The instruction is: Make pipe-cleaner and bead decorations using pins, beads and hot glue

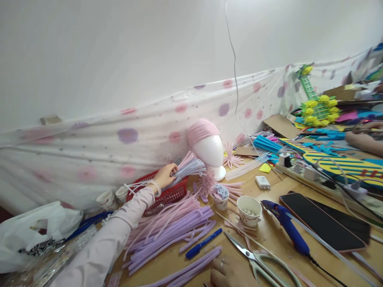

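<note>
My left hand reaches over a red plastic basket, its fingers curled on a bundle of white and pale-blue pipe cleaners; pink ones lie beside them. My right hand rests low on the table, partly cut off by the frame, with fingers bent in; what they hold, if anything, is hidden. Close to it are purple pipe cleaners, a blue marker and open scissors. Pink and lilac pipe cleaners lie in piles before the basket.
Behind the basket stands a white foam head with a pink wrapped top. Paper cups, a blue glue gun, phones and a power strip fill the right. A plastic bag lies left; another person's hand is far right.
</note>
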`<state>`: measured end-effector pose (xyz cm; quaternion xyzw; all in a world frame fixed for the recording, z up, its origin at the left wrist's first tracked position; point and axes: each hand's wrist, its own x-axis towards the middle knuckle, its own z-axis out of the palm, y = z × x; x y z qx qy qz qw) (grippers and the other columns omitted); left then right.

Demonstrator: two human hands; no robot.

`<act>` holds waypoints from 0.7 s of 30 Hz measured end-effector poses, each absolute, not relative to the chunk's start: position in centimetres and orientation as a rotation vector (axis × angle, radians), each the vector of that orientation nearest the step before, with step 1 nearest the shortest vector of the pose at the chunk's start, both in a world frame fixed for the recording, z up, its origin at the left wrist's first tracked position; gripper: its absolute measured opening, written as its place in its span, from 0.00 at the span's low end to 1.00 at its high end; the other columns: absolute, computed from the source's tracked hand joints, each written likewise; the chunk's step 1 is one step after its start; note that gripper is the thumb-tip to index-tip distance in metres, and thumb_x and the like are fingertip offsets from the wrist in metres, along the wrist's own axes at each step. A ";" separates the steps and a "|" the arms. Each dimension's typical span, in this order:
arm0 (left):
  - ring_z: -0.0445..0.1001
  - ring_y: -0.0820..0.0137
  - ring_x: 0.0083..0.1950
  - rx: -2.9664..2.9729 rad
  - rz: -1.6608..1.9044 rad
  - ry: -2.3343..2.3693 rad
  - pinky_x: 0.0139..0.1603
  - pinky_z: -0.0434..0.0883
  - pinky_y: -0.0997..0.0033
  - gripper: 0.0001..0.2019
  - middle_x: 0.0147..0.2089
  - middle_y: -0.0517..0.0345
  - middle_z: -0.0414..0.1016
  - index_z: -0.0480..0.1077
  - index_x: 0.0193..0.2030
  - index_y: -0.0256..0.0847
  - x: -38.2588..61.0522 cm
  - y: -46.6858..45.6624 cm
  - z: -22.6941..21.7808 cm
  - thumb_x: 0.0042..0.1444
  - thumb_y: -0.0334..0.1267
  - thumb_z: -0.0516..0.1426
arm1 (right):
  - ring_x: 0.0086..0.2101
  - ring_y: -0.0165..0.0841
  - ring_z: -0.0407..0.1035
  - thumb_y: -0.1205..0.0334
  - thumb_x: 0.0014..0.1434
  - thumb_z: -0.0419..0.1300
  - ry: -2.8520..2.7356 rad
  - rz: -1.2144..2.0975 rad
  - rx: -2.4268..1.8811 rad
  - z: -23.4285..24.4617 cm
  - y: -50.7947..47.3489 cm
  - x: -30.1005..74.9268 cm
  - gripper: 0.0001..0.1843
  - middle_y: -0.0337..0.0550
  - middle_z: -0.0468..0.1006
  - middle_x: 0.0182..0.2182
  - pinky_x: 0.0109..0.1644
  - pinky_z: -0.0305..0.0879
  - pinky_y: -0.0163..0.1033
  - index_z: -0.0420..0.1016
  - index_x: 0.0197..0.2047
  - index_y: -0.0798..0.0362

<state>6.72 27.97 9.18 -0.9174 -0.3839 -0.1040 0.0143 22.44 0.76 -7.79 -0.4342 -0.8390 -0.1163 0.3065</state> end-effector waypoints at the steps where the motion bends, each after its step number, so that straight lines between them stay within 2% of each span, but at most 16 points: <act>1: 0.74 0.67 0.43 -2.850 -0.313 -1.184 0.45 0.74 0.60 0.13 0.47 0.53 0.73 0.68 0.50 0.37 6.8 27.9 9.2 0.62 0.39 0.57 | 0.26 0.29 0.69 0.61 0.57 0.64 -2.234 -0.299 -1.152 -7.8 0.8 22.4 0.15 0.37 0.77 0.25 0.30 0.58 0.34 0.64 0.23 0.51; 7: 0.74 0.65 0.47 -2.774 -0.140 -1.183 0.48 0.73 0.57 0.13 0.50 0.51 0.72 0.69 0.50 0.37 6.7 27.4 10.2 0.62 0.41 0.56 | 0.27 0.30 0.70 0.63 0.55 0.64 -2.299 -0.234 -1.212 -7.6 0.6 22.3 0.13 0.36 0.78 0.25 0.32 0.59 0.35 0.66 0.23 0.51; 12: 0.73 0.65 0.48 -2.665 -0.044 -1.260 0.48 0.73 0.58 0.13 0.51 0.51 0.72 0.70 0.50 0.40 6.6 26.5 10.7 0.62 0.42 0.56 | 0.28 0.31 0.72 0.64 0.54 0.64 -2.314 -0.188 -1.273 -7.8 0.5 22.3 0.10 0.37 0.79 0.26 0.30 0.58 0.37 0.69 0.23 0.51; 21: 0.75 0.68 0.40 -2.710 -0.061 -1.280 0.46 0.72 0.60 0.14 0.38 0.56 0.76 0.72 0.37 0.37 6.1 26.6 10.9 0.62 0.46 0.55 | 0.27 0.30 0.70 0.63 0.54 0.63 -2.330 -0.193 -1.231 -8.1 0.7 22.3 0.11 0.37 0.78 0.25 0.31 0.58 0.36 0.68 0.23 0.51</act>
